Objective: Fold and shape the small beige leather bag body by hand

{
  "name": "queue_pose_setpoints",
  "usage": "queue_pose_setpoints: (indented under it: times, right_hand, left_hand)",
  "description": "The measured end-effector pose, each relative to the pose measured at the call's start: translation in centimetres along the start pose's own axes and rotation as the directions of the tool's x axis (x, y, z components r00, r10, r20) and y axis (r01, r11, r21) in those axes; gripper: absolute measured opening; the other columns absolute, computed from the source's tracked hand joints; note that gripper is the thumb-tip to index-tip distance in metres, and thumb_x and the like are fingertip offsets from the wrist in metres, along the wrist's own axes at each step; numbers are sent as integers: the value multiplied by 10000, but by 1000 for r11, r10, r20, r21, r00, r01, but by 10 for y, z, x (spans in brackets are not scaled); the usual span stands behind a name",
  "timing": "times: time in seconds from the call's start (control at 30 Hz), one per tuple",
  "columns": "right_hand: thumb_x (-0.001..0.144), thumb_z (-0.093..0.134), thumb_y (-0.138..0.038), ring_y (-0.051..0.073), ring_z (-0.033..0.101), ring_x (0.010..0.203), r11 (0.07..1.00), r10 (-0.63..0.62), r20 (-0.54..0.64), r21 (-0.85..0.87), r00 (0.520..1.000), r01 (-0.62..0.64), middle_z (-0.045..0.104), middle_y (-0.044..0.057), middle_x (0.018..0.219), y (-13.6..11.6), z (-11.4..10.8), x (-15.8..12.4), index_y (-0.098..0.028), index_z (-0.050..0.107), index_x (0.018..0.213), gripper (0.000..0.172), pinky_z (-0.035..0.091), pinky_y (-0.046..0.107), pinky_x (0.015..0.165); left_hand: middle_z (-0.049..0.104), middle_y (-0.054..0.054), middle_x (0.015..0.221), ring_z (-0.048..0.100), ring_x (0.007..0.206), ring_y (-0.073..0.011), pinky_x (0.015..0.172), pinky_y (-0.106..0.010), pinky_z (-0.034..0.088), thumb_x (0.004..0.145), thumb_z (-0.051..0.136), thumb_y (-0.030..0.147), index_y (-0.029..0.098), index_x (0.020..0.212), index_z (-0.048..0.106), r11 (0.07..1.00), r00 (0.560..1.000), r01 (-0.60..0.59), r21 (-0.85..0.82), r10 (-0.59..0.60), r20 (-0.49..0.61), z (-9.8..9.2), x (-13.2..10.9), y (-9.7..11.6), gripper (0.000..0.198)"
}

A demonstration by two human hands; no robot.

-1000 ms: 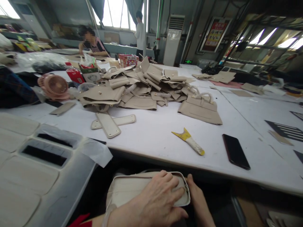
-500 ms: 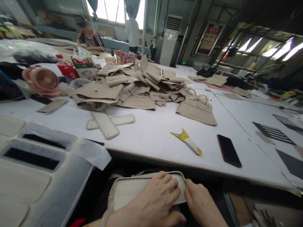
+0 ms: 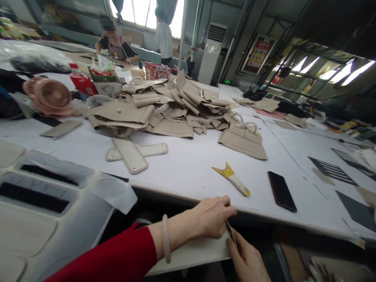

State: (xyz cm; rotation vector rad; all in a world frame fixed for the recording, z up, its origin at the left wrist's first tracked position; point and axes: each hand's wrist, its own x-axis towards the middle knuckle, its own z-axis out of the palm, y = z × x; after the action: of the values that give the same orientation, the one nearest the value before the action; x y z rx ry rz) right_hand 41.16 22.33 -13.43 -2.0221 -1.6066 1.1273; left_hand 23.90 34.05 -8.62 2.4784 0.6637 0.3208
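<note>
A beige bag panel lies low in front of me, below the table's near edge. My left hand, in a red sleeve with a pale bangle at the wrist, pinches the panel's upper right corner. My right hand grips the same corner edge from below and the right. On the white table beyond lie a yellow-handled scraper, two beige strap pieces and a big pile of beige bag parts.
A black phone lies right of the scraper. A finished beige handbag sits beside the pile. A pink fan and a red packet stand at the back left. Cut-out templates lie at left. Two people are at the far table.
My left hand lifted off the flat panel and now pinches its right corner, the red sleeve coming into view. My right hand slid lower under that corner. The view shifted slightly.
</note>
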Motion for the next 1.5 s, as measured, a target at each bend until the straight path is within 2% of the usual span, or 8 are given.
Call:
queue_pose_setpoints:
  times: [0.17, 0.47, 0.63, 0.83, 0.93, 1.03, 1.3, 1.5]
  right_hand:
    - [951, 335, -597, 281, 593, 1188, 999, 23, -25, 25, 999, -22, 660, 127, 1241, 14, 2, -2, -141, 549, 1374, 658, 458, 276, 951]
    - [969, 326, -499, 284, 721, 827, 991, -14, -75, -133, 997, 4, 745, 141, 901, 0, 4, -4, -113, 567, 1362, 602, 542, 285, 708]
    - [895, 466, -662, 300, 652, 1074, 979, 24, -25, 201, 999, -19, 716, 115, 1114, -7, -12, -2, -160, 670, 1250, 648, 507, 321, 923]
    - [812, 636, -672, 300, 593, 1117, 713, 45, 102, 693, 994, -104, 707, 88, 1116, -1, -4, 10, -184, 740, 1113, 583, 414, 399, 1048]
    - [835, 658, -613, 285, 594, 1070, 551, 17, 203, 815, 979, -178, 704, 85, 1077, -1, 6, 13, -190, 747, 1073, 493, 429, 406, 1014]
    - [840, 671, -587, 265, 601, 1003, 480, -3, 274, 844, 962, -239, 706, 81, 1015, -7, 7, 13, -187, 752, 1035, 452, 451, 388, 961]
    - [873, 651, -549, 238, 600, 956, 463, -4, 289, 849, 957, -254, 707, 58, 944, -10, 7, 16, -191, 749, 1028, 403, 448, 345, 910]
    - [917, 535, -619, 247, 602, 947, 755, 17, 256, 631, 967, -180, 711, 61, 1002, -15, -4, 16, -190, 717, 1138, 516, 463, 322, 824]
  left_hand:
    - [739, -54, 985, 684, 919, -241, 817, -320, 527, 803, 521, 157, 216, 996, 740, 992, 979, 28, -125, -3, 203, 8, 16, -17, 298]
    - [752, -20, 1050, 686, 973, -191, 888, -253, 508, 803, 547, 187, 237, 1045, 755, 948, 964, 161, -274, -92, 248, 20, 20, -32, 323]
    - [756, -30, 1039, 685, 991, -199, 896, -259, 506, 792, 568, 170, 230, 1019, 766, 928, 959, 202, -312, -124, 254, 19, 21, -29, 307]
    - [765, -30, 995, 697, 943, -194, 850, -252, 519, 777, 567, 188, 226, 997, 772, 913, 955, 229, -338, -144, 258, 19, 21, -30, 304]
    - [765, -25, 992, 696, 942, -197, 851, -259, 515, 772, 572, 200, 237, 988, 774, 912, 956, 228, -341, -144, 255, 20, 20, -31, 297]
    - [767, -20, 976, 693, 936, -196, 842, -259, 515, 765, 566, 194, 240, 976, 775, 910, 957, 226, -348, -141, 253, 20, 20, -32, 301]
    - [770, -13, 927, 693, 914, -198, 797, -253, 526, 736, 549, 203, 236, 955, 780, 876, 939, 295, -383, -191, 286, 12, 20, -34, 320]
    - [764, -26, 967, 688, 930, -201, 825, -264, 527, 720, 528, 205, 233, 993, 776, 878, 939, 272, -394, -152, 308, 15, 20, -35, 371]
